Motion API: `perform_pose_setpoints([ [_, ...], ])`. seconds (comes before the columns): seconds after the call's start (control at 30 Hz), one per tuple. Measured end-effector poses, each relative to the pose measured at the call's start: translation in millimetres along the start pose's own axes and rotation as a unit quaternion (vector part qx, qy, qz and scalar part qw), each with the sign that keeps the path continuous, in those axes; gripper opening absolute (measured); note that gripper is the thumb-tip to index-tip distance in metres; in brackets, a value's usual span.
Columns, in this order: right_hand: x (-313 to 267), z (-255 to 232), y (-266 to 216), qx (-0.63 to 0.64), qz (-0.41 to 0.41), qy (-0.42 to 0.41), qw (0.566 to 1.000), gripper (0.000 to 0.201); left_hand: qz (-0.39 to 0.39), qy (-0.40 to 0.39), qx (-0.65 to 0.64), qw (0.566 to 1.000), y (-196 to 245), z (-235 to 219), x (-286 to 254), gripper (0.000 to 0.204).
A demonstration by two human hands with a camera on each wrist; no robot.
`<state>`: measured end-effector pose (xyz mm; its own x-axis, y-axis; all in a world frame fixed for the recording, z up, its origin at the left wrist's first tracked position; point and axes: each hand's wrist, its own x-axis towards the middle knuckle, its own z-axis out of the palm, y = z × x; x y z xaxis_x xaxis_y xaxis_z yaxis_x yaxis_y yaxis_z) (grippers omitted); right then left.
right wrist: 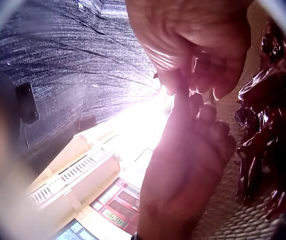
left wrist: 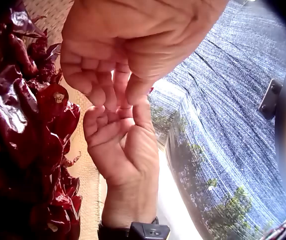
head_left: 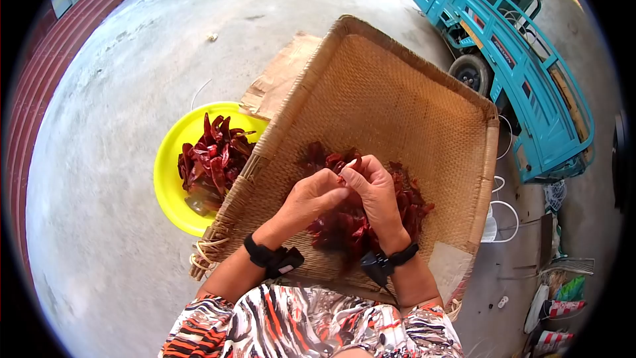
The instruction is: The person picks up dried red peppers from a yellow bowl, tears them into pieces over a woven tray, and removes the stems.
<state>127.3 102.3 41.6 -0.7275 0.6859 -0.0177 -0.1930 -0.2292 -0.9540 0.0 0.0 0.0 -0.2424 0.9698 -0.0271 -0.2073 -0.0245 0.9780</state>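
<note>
Fingers [head_left: 356, 180] hide most of the small red bit [left wrist: 151, 90] they pinch. Peppers [head_left: 338, 238] toward the near edge of the basket [head_left: 391, 86] look blurry.

The peppers [head_left: 412, 211] are dark red, the basin [head_left: 168, 182] yellow, the shirt [head_left: 288, 311] streaked orange, black and white.

Wearer at the near edge of the woven tray [head_left: 391, 73]: the short-sleeved patterned top [head_left: 291, 308] shows me brush-like streaks of white, black, orange-red and taupe, denser and more stripe-like on the left sleeve [head_left: 192, 331]. Each wrist carries a black strap, the left strap [head_left: 257, 250] and the right strap [head_left: 403, 254] each bearing a boxy black unit; the left unit [head_left: 285, 262] has a pale patch, and a thin dark cable [head_left: 392, 294] trails from the right unit [head_left: 376, 266]. At the head sits a round-cornered black block [left wrist: 270, 100].
</note>
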Motion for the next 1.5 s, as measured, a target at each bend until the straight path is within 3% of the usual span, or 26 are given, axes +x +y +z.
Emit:
perform_pose_setpoints([
  [0.07, -2.2, 3.9, 1.1, 0.006, 0.005, 0.027, 1.0, 0.011, 0.064, 0.021, 0.073, 0.995, 5.4, 2.0, -1.4, 0.025],
  [0.17, -9.7, -2.9, 6.8, -0.023, -0.009, 0.012, 1.0, 0.011, -0.001, -0.004, 0.028, 1.0, 9.0, 5.7, -7.2, 0.022],
  [0.37, -7.6, -3.1, 9.6, -0.014, 0.019, -0.002, 1.0, 0.018, 0.007, -0.055, -0.041, 0.998, 21.8, 2.5, -7.7, 0.022],
  [0.47, -10.9, 3.3, -7.3, -0.052, 0.022, 0.019, 0.998, 0.02, 0.001, -0.044, -0.068, 0.997, 24.0, -3.0, -7.2, 0.024],
  [0.57, -9.8, -7.2, -10.1, -0.164, -0.08, 0.095, 0.979, 0.018, 0.059, 0.108, -0.103, 0.987, 28.7, -4.2, -6.1, 0.025],
  [0.6, -12.2, -13.0, -9.7, -0.207, -0.071, 0.109, 0.97, 0.013, 0.087, 0.149, -0.133, 0.976, 27.1, -6.6, -5.1, 0.026],
  [0.7, -22.4, -32.6, -5.5, -0.433, -0.102, 0.037, 0.895, 0.017, 0.148, 0.321, -0.225, 0.908, 32.9, -12.5, -3.3, 0.028],
  [0.73, -26.9, -35.5, -3.9, -0.467, -0.069, 0.027, 0.881, 0.027, 0.16, 0.341, -0.26, 0.889, 31.4, -18.8, -3.0, 0.028],
  [0.83, -37.1, -31.4, -0.9, -0.603, -0.118, 0.018, 0.788, 0.031, 0.166, 0.38, -0.346, 0.842, 32.0, -33.8, -1.1, 0.031],
  [0.9, -39.7, -31.0, 6.7, -0.616, -0.099, 0.02, 0.781, 0.035, 0.147, 0.391, -0.397, 0.817, 41.3, -35.0, -2.5, 0.033],
  [1.03, -38.9, -28.1, 6.7, -0.613, -0.083, 0.025, 0.785, 0.033, 0.062, 0.282, -0.223, 0.931, 28.6, -34.3, 0.2, 0.024],
  [1.1, -40.5, -25.7, 3.6, -0.585, -0.069, 0.034, 0.807, 0.031, 0.009, 0.183, -0.112, 0.977, 30.2, -22.3, -1.1, 0.024],
  [1.17, -41.9, -24.5, 2.8, -0.539, -0.063, 0.052, 0.838, 0.03, 0.01, 0.099, -0.033, 0.994, 28.2, -11.4, -0.8, 0.028],
  [1.27, -44.8, -22.3, 4.7, -0.404, -0.067, 0.058, 0.911, 0.03, 0.064, 0.046, 0.123, 0.989, 22.7, -1.2, -3.8, 0.03],
  [1.37, -48.5, -15.6, -1.1, -0.335, -0.045, 0.045, 0.94, 0.028, -0.019, -0.017, 0.052, 0.998, 29.6, 0.1, -6.4, 0.026],
  [1.5, -50.4, -20.2, 9.7, -0.224, -0.037, 0.036, 0.973, 0.024, -0.05, -0.038, -0.041, 0.997, 28.8, -6.6, -8.2, 0.019],
])
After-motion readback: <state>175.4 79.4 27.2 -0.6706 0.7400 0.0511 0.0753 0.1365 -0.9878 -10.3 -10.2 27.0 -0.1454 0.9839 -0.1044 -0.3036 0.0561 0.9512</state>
